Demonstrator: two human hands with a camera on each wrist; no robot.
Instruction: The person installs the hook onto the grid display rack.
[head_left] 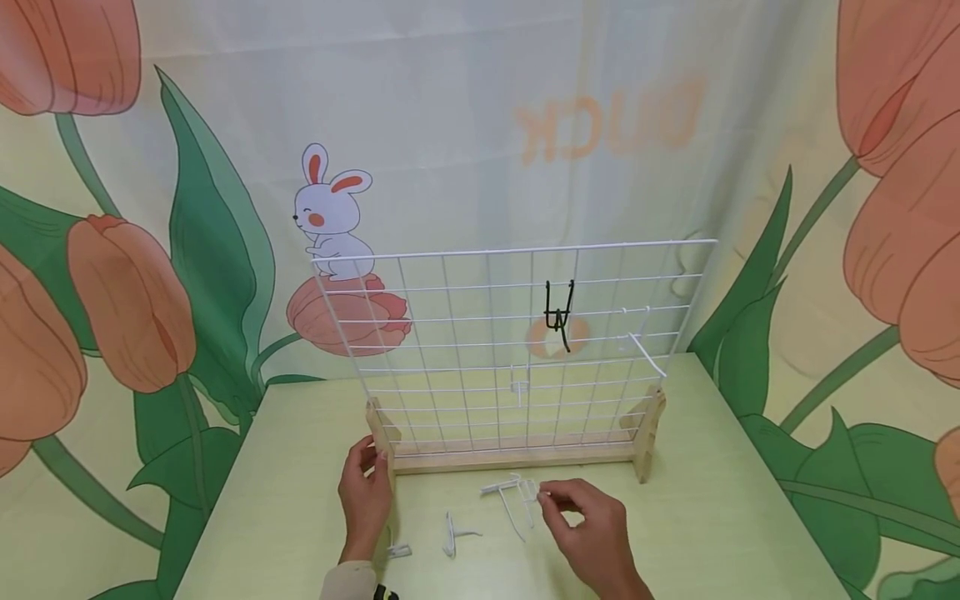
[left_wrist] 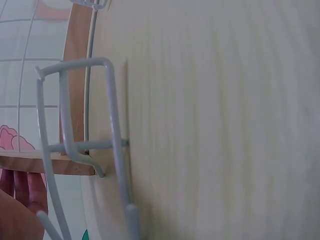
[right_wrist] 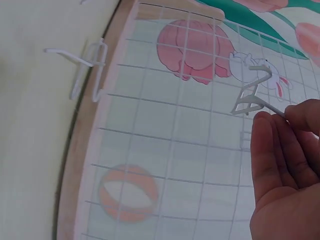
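Observation:
My right hand [head_left: 592, 533] pinches the stem of a white wire hook [right_wrist: 274, 109] between thumb and fingertips, above the table in front of the rack. At the rack's left end, my left hand [head_left: 365, 498] grips the wooden foot [head_left: 387, 442] of the stand; in the left wrist view its fingers [left_wrist: 37, 190] show against the wood. A white wire grid panel [head_left: 487, 252] stands upright in the wooden base. Just left of the held hook, another white hook [head_left: 513, 515] lies on the table. A third white hook [head_left: 450, 533] lies between my hands.
One more white hook [head_left: 401, 551] lies beside my left wrist. On the grid hang a black double hook [head_left: 557, 315], a white hook [head_left: 648, 355] at the right and a small white hook [head_left: 519, 387] lower down. A printed curtain [head_left: 465, 125] hangs behind the table [head_left: 712, 517].

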